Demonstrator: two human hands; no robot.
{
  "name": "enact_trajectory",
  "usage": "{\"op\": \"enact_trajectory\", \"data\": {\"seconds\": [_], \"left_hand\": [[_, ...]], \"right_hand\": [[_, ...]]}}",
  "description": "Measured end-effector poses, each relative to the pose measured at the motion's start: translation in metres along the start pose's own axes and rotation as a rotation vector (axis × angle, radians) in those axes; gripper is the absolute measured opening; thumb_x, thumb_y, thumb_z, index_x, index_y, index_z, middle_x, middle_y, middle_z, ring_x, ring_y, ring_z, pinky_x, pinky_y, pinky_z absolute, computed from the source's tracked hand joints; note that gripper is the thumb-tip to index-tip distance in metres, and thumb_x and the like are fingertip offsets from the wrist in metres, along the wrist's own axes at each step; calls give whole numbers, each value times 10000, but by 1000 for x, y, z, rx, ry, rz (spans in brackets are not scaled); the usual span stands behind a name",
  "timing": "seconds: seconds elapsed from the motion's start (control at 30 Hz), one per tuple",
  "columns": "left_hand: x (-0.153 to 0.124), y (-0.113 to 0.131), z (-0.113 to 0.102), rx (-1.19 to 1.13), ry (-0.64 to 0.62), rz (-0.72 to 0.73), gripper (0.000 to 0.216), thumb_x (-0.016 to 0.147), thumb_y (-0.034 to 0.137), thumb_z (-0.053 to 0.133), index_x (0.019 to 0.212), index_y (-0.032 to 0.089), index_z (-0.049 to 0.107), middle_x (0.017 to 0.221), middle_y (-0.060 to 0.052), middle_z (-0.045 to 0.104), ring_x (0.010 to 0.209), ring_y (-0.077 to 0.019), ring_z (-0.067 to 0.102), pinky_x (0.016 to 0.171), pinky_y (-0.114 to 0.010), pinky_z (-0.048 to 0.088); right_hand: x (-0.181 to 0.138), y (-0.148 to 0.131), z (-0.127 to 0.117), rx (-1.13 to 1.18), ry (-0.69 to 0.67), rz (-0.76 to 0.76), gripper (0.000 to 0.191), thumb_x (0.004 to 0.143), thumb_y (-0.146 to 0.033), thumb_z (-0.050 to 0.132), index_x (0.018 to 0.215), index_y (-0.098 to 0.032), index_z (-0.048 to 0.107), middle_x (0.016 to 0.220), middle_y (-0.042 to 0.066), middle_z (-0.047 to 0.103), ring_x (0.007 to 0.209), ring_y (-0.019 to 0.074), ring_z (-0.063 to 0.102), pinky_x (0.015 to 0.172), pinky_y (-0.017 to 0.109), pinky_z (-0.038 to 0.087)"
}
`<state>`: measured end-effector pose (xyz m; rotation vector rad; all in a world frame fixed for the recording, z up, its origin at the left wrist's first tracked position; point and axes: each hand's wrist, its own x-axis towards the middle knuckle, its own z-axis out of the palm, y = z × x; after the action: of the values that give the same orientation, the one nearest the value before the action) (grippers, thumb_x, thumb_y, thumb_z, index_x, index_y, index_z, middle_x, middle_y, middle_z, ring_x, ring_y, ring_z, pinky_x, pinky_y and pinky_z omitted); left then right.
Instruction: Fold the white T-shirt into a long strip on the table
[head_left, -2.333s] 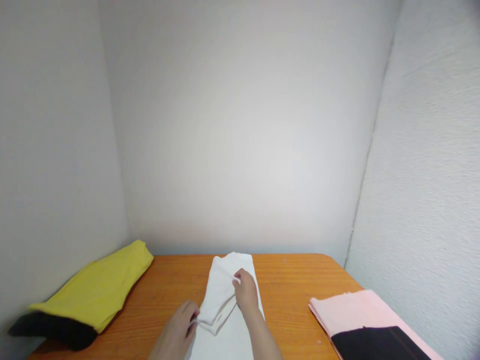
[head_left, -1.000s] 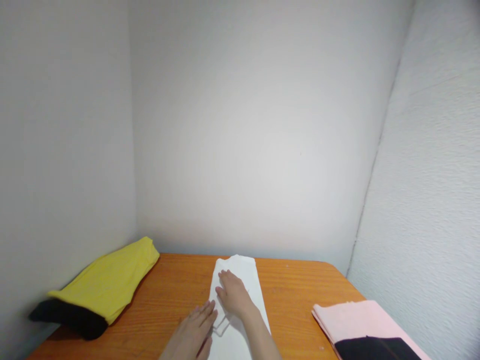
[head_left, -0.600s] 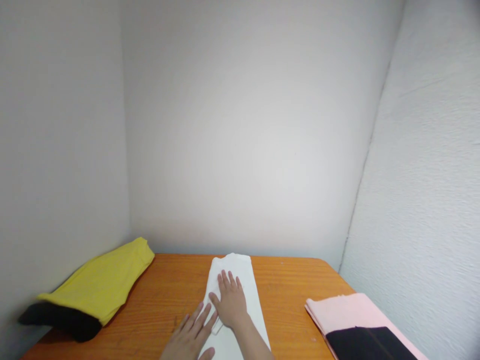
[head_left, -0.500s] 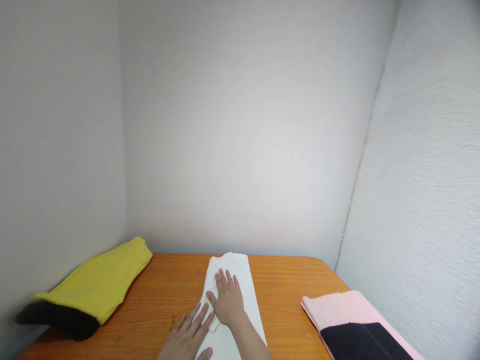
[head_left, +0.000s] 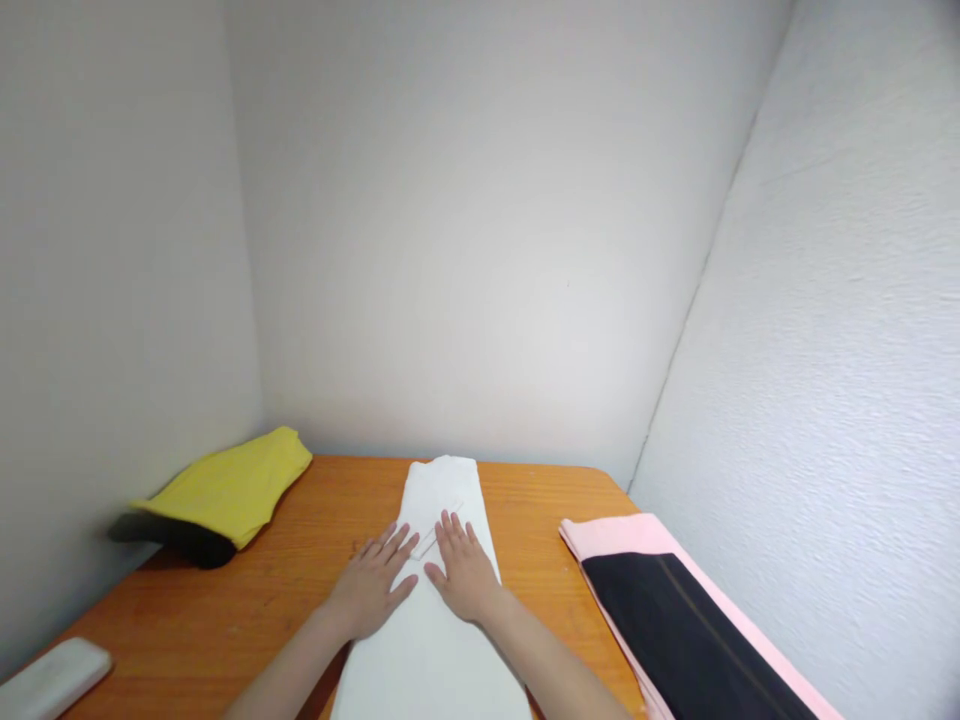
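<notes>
A long white folded garment (head_left: 439, 640) lies down the middle of the orange wooden table (head_left: 247, 590). My left hand (head_left: 371, 585) rests flat on its left edge, fingers spread, partly on the wood. My right hand (head_left: 465, 572) lies flat on the cloth beside it, fingers stretched toward the far end. Between the two hands a small folded corner of the cloth shows. Neither hand holds anything.
A yellow garment (head_left: 229, 485) on top of a black one (head_left: 172, 535) sits at the far left by the wall. A pink cloth (head_left: 619, 535) with a black garment (head_left: 690, 640) on it lies at the right. A white flat object (head_left: 49, 678) is at the near left edge.
My left hand let go of the fold it pinched and now lies flat. My right hand flattened on the cloth. The view has dropped, showing more of the table and my forearms.
</notes>
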<state>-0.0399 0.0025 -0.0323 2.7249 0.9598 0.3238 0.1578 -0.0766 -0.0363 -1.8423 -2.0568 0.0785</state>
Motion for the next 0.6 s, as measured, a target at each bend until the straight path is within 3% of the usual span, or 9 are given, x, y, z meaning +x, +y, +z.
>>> {"op": "enact_trajectory", "data": {"seconds": [0.17, 0.27, 0.37, 0.43, 0.5, 0.6], "left_hand": [[-2, 7, -5, 69, 83, 14, 556, 966, 464, 330, 1475, 243, 300, 1580, -68, 206, 1458, -272, 189, 1169, -539, 201], [-14, 24, -17, 93, 182, 148, 521, 976, 304, 327, 1488, 233, 265, 1591, -56, 163, 1471, -242, 135, 1202, -498, 121], [-48, 48, -34, 52, 37, 354, 510, 979, 267, 348, 1479, 323, 265, 1585, 11, 185, 1467, -205, 148, 1215, -453, 108], [-81, 60, -45, 6, -122, 446, 510, 985, 313, 379, 1472, 386, 249, 1573, 46, 208, 1454, -195, 196, 1207, -425, 168], [-115, 62, -52, 3, -225, 511, 552, 978, 386, 412, 1483, 399, 189, 1567, 48, 204, 1438, -199, 237, 1183, -398, 239], [-154, 45, -46, 128, -212, 632, 716, 927, 443, 516, 1510, 323, 120, 1559, -3, 202, 1410, -212, 301, 1138, -352, 309]], "right_hand": [[-82, -19, -35, 69, -132, -114, 636, 988, -428, 400, 1521, -160, 179, 1566, 79, 83, 1454, 270, 65, 1197, 492, 82], [-129, -29, -52, 105, -195, -185, 657, 989, -423, 419, 1530, -238, 95, 1570, 42, 46, 1452, 265, 37, 1197, 495, 93], [-169, -27, -53, 37, -209, -259, 720, 978, -446, 466, 1532, -255, 48, 1566, 53, 58, 1445, 262, 55, 1187, 477, 171], [-190, -16, -46, -98, -159, -345, 671, 995, -355, 458, 1534, -254, 72, 1549, 72, 149, 1432, 240, 133, 1157, 434, 273], [-205, -1, -36, -273, -23, -473, 582, 1002, -235, 434, 1521, -237, 171, 1503, 90, 304, 1396, 219, 264, 1100, 368, 377], [-219, 16, -25, -518, 234, -636, 483, 977, -207, 493, 1443, -202, 368, 1417, 90, 471, 1305, 212, 446, 1009, 290, 469]]}}
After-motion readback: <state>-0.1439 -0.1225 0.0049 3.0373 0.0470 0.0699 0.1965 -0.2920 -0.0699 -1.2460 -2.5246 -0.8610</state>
